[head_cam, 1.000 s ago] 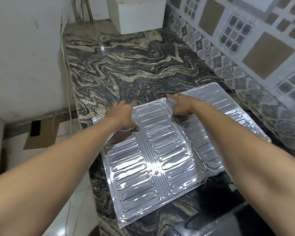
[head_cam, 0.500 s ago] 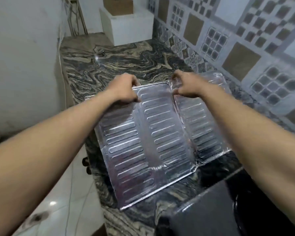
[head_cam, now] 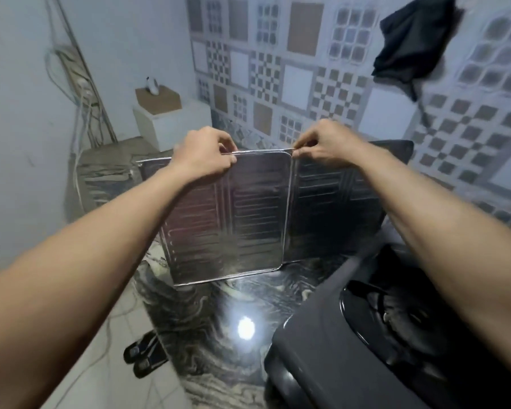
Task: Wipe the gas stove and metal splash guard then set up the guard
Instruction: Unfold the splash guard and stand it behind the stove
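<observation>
The ribbed metal splash guard [head_cam: 242, 216] stands upright on the marble counter [head_cam: 219, 329], its panels partly unfolded, bottom edge resting on the stone. My left hand [head_cam: 204, 153] pinches the guard's top edge on the left. My right hand [head_cam: 325, 144] pinches the top edge at the fold, with a further panel [head_cam: 337, 208] angled back to the right. The black gas stove [head_cam: 366, 343] sits at the lower right, just in front of the guard, partly under my right forearm.
A tiled wall [head_cam: 278, 69] rises behind the counter, with a black cloth [head_cam: 410, 39] hanging at the upper right. A white box [head_cam: 171, 122] topped by a cardboard box stands at the counter's far end. Cables run down the left wall. Sandals [head_cam: 142, 355] lie on the floor.
The guard lay flat on the counter a second ago; both hands have gripped its far edge and tilted it up until it stands vertical. My view has lifted toward the wall.
</observation>
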Action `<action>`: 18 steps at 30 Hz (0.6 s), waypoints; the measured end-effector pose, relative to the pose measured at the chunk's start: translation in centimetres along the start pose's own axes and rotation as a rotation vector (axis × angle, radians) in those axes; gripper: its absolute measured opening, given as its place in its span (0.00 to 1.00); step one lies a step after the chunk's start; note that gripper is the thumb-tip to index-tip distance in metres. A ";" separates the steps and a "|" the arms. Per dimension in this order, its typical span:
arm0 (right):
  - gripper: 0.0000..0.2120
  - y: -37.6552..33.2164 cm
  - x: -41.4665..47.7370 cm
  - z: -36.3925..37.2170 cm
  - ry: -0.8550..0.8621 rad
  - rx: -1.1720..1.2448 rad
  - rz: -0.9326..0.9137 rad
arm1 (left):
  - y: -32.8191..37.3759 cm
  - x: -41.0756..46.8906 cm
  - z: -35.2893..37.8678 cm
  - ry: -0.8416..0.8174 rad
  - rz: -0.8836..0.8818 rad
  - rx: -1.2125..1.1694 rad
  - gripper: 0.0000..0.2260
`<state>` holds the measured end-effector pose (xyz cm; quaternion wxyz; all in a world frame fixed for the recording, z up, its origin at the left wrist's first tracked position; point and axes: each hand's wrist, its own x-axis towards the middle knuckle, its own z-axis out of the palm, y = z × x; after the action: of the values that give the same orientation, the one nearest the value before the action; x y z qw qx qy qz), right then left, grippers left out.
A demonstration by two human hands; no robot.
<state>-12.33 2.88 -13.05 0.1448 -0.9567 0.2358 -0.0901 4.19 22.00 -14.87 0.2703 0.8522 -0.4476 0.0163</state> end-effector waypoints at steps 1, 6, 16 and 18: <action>0.11 0.0 -0.5 0.2 0.020 0.019 0.013 | 0.3 -0.4 0.3 0.053 -0.022 0.040 0.07; 0.10 -0.9 -1.2 1.3 0.127 0.143 0.039 | 2.1 -2.8 3.5 0.435 -0.311 0.003 0.30; 0.11 -1.6 -1.3 1.8 0.082 0.227 -0.002 | 4.6 -2.6 6.5 0.168 -0.687 -0.674 0.62; 0.12 -1.4 -1.4 1.7 0.081 0.245 0.001 | 4.4 -2.3 6.7 0.180 -0.679 -0.682 0.63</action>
<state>-12.56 5.10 -14.33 0.2507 -0.9274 0.2290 -0.1569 -2.03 18.51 -19.21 0.5619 0.8080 -0.0992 -0.1467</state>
